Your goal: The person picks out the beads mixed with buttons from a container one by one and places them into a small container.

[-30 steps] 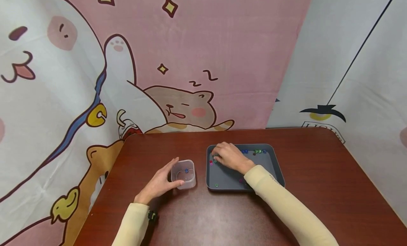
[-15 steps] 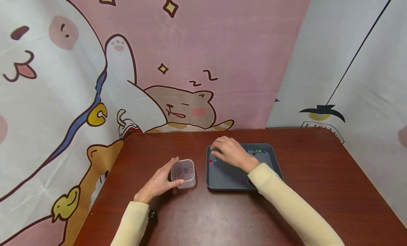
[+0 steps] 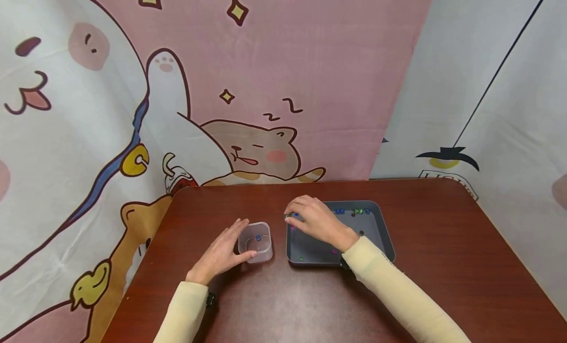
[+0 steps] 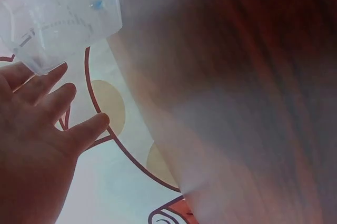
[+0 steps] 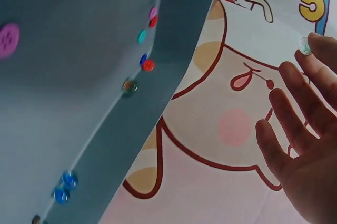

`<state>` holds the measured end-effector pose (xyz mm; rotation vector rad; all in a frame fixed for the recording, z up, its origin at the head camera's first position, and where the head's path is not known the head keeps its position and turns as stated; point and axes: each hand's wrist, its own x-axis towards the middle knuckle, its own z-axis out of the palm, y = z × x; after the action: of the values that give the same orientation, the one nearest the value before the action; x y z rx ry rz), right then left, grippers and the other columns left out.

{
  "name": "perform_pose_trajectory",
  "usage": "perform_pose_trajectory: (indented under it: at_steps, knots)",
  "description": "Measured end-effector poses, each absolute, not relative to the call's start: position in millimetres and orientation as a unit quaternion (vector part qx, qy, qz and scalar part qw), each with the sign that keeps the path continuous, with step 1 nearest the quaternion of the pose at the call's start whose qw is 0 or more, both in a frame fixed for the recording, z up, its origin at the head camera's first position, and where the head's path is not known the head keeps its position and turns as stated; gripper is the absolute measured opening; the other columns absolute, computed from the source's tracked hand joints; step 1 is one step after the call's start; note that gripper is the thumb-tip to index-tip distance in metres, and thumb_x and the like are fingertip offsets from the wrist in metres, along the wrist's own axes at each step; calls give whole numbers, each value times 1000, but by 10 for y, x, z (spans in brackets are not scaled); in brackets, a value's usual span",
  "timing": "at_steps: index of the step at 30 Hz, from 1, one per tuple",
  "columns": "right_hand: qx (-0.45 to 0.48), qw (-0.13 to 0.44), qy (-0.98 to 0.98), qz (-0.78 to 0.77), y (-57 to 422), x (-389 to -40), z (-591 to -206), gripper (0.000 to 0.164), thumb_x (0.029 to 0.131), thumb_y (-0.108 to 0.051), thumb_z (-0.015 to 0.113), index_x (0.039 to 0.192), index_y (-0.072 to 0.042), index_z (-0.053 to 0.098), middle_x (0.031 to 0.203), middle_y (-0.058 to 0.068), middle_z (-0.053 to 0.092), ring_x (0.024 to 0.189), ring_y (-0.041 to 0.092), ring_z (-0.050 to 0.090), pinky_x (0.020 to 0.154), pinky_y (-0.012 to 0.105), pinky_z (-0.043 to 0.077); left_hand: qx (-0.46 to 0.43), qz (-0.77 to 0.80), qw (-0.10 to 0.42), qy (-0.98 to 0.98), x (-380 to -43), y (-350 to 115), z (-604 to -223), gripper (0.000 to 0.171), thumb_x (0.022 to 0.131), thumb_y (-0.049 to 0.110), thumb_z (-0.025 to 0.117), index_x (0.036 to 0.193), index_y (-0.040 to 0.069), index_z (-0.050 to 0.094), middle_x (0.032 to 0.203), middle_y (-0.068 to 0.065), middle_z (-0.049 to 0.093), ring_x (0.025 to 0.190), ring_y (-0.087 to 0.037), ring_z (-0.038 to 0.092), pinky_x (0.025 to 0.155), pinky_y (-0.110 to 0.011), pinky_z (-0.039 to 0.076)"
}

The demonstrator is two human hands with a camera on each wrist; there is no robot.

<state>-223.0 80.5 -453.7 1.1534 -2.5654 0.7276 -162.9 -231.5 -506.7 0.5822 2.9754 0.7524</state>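
My left hand holds a small clear plastic container on the table, thumb at its near side and fingers along its left. A blue marble lies inside it; the left wrist view shows the fingertips against the container. Over the left edge of the grey tray, my right hand pinches a clear greenish marble between thumb and index finger. Its other fingers are spread in the right wrist view. Buttons, such as a red one, and blue marbles lie in the tray.
The brown table carries both container and tray, with a narrow gap between them. Green marbles sit along the tray's far wall. A magenta button lies near its front. A printed cartoon cloth hangs behind the table.
My right hand has risen from the tray's far left corner and shifted left over its edge with the marble. The left hand stays at the container.
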Motion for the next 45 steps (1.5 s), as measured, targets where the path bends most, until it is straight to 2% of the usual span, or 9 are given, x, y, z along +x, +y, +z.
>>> perform_pose_trajectory:
  at_steps: [4, 11, 19, 32, 39, 45]
  knots:
    - [389, 116, -874, 267, 749, -2157, -4547, 14, 99, -26, 73, 107, -16, 77, 113, -1, 71, 114, 21, 64, 99, 43, 52, 182, 243, 9, 953, -1615, -2311, -5064, 98, 87, 62, 75, 160, 9, 38, 163, -18, 38, 154, -33, 30, 121, -58, 26]
    - [390, 125, -864, 294, 641, -2055, -4617, 14, 99, -27, 73, 107, -17, 77, 112, -3, 71, 112, 18, 64, 97, 40, 54, 189, 249, 2, 950, -1606, -2297, -5064, 94, 87, 55, 79, 159, 8, 41, 163, -16, 39, 154, -32, 29, 120, -61, 27]
    - [394, 121, -858, 308, 511, -1984, -4709, 17, 99, -26, 73, 110, -14, 78, 112, -3, 72, 109, 18, 65, 95, 39, 55, 179, 256, 14, 950, -1602, -2287, -5044, 96, 87, 61, 76, 160, 11, 40, 163, -17, 38, 152, -34, 33, 119, -61, 29]
    - [392, 103, -858, 317, 376, -1932, -4859, 17, 99, -25, 74, 111, -14, 78, 114, -3, 71, 110, 17, 65, 96, 37, 54, 180, 263, 19, 948, -1603, -2291, -5036, 96, 86, 57, 78, 160, 10, 39, 164, -18, 36, 152, -36, 33, 116, -64, 32]
    - [390, 99, -857, 321, 354, -1938, -4940, 17, 99, -23, 74, 110, -11, 78, 114, -2, 72, 110, 18, 65, 95, 39, 54, 182, 269, 22, 945, -1613, -2289, -5046, 96, 87, 57, 78, 160, 9, 39, 164, -20, 35, 147, -41, 40, 111, -66, 38]
    - [395, 88, -859, 313, 341, -1950, -4996, 17, 100, -24, 73, 110, -12, 79, 116, -2, 71, 111, 18, 65, 95, 38, 54, 187, 275, 21, 943, -1613, -2294, -5047, 96, 89, 58, 76, 160, 8, 38, 164, -20, 36, 147, -40, 41, 109, -63, 42]
